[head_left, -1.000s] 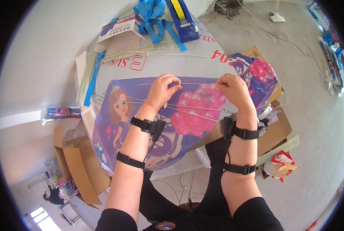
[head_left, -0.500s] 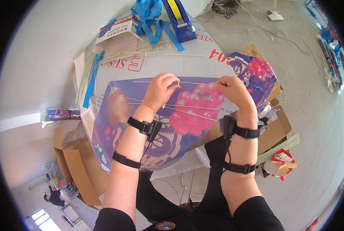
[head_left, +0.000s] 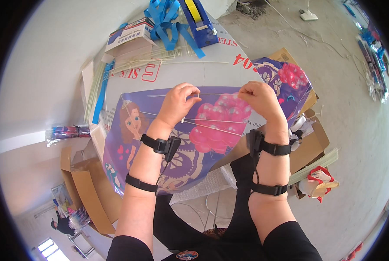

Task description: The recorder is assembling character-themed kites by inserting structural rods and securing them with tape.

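A purple plastic sheet [head_left: 124, 117], printed with a cartoon figure, pink balloons and scrollwork, lies in front of me on the board. Along its far edge runs a thin white rod [head_left: 218, 94]. Thumb and forefinger of my left hand [head_left: 175, 104] pinch around the rod near the sheet's middle, where a small pale bit shows at the fingertips. My right hand [head_left: 262, 101] is closed on the rod farther right, above the balloons. More thin white rods [head_left: 220, 121] fan out across the sheet from a small white piece [head_left: 183, 120] beside my left wrist.
On the board [head_left: 194, 71] stand a blue tape dispenser [head_left: 199, 24], blue ribbon [head_left: 165, 26], a small open carton [head_left: 131, 41] and loose pale rods [head_left: 98, 89]. Another printed sheet [head_left: 286, 82] lies at right. Cardboard boxes [head_left: 87, 191] flank me, and a person [head_left: 63, 222] is far left.
My right hand has shifted slightly left along the rod. My left hand stays nearly in place, still pinching, and the whole view has drifted a little.
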Available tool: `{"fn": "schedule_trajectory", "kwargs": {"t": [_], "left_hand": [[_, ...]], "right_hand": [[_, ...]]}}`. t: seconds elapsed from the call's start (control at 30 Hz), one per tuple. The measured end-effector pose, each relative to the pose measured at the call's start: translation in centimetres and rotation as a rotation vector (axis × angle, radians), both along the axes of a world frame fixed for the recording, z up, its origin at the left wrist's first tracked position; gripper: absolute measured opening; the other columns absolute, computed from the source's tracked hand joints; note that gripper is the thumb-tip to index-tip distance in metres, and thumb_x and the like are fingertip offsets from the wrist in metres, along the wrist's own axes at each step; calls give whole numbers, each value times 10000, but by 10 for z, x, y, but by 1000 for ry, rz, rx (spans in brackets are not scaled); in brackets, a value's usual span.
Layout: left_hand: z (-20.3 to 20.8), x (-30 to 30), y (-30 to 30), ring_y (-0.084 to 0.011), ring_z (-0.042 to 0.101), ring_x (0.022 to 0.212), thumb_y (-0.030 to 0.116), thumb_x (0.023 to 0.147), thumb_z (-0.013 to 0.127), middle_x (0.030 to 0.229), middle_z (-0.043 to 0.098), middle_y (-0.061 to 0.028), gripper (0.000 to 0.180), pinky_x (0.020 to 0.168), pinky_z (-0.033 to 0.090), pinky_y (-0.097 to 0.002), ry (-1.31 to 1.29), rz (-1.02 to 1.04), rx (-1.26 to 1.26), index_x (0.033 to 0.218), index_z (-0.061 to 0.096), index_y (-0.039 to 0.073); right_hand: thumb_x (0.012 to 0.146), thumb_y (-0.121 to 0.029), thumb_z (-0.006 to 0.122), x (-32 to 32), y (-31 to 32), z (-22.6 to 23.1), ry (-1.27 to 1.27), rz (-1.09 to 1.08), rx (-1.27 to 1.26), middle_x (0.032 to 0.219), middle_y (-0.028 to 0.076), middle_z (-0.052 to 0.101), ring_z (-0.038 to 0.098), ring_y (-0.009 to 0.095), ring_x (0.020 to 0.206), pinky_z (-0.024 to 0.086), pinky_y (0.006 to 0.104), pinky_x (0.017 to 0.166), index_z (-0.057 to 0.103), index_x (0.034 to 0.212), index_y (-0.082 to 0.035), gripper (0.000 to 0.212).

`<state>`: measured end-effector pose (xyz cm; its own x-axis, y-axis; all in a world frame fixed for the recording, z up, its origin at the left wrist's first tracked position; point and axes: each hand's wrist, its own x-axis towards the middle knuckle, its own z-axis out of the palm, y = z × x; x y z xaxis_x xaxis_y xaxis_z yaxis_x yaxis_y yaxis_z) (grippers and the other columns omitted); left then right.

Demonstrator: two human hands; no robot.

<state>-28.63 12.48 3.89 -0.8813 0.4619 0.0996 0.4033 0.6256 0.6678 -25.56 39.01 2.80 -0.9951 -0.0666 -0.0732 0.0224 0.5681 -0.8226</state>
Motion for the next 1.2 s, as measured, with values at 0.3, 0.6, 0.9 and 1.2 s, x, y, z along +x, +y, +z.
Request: {"fn": "schedule_trajectory", "kwargs": {"t": [0.3,0.6,0.9,1.2], "left_hand": [[-4,-4,3,-266,604,794,87,721,741,857,620,-75,220,697,505,-347,378,-131,-68,889,608,40],[-29,-6,0,-252,606,819,92,720,744,861,623,-69,172,719,499,-334,168,-21,-22,853,648,42],[-31,-2,2,-265,593,882,108,699,758,917,618,-73,268,776,485,-364,252,53,-62,940,658,48],[-40,35,-20,-374,442,1225,231,838,668,1346,452,-189,514,1000,388,-451,360,226,-367,1299,512,65]], "right_hand": [[794,-174,643,-2,4,-11,-216,41,-30,677,114,624,581,197,621,451,320,594,687,848,-14,174],[727,-150,666,-1,-7,1,44,-41,117,722,94,633,619,278,728,479,366,648,667,740,-62,89],[656,-102,674,-5,-8,-16,207,-65,262,743,71,603,582,282,844,477,387,738,675,713,-86,60],[631,-112,747,-5,-11,-13,177,-55,283,761,74,600,573,281,811,477,379,732,669,715,-70,122]]}}
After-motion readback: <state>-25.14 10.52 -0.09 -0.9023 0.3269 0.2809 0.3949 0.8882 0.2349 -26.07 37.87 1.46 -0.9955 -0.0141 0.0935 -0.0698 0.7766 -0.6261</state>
